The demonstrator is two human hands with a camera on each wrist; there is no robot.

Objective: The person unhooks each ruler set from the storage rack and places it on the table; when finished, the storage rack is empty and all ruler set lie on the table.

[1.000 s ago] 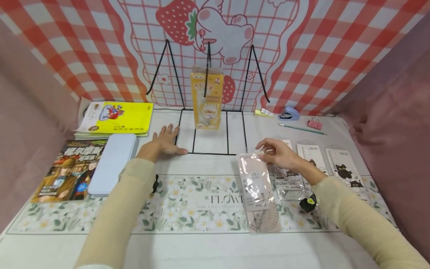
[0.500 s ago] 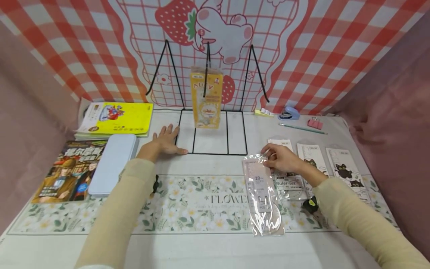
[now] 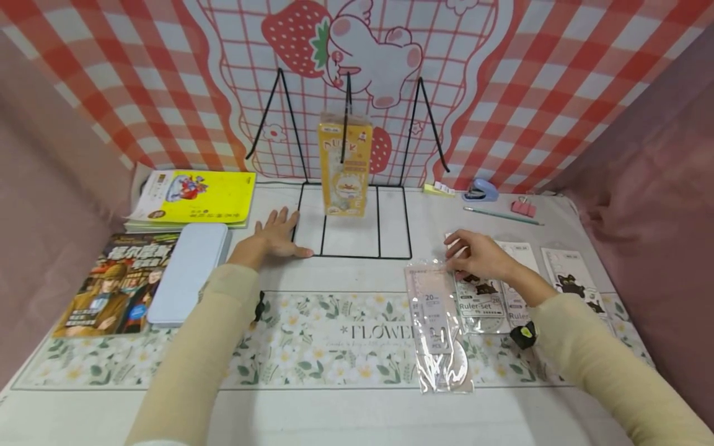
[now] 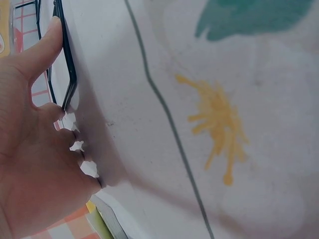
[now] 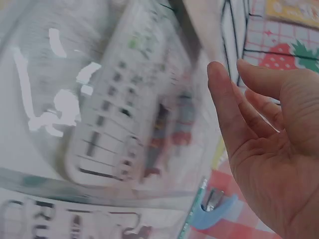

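Observation:
My left hand [image 3: 276, 238] lies with spread fingers on the table, its thumb against the front left corner of a black wire display rack [image 3: 362, 256]. That thumb also touches the rack [image 4: 72, 79] in the left wrist view. My right hand [image 3: 480, 254] hovers by the top right corner of a pinkish ruler set in a clear sleeve [image 3: 428, 310], which lies on the table. In the right wrist view, a gap shows between thumb and fingers of the right hand [image 5: 269, 139], with nothing between them. A white cat-print ruler set [image 3: 480, 308] lies partly under this hand.
A yellow duck package [image 3: 347, 170] hangs on the rack's middle hook. More cat ruler sets [image 3: 571, 279] lie at right, behind them a pencil [image 3: 502, 215], stapler [image 3: 481, 190] and pink binder clip [image 3: 523, 206]. Books [image 3: 217, 195] and a pale blue case [image 3: 189, 272] are at left.
The pinkish ruler set has shifted slightly right and settled on the table. My right hand has let go of it and moved a little right. My left hand stays in place.

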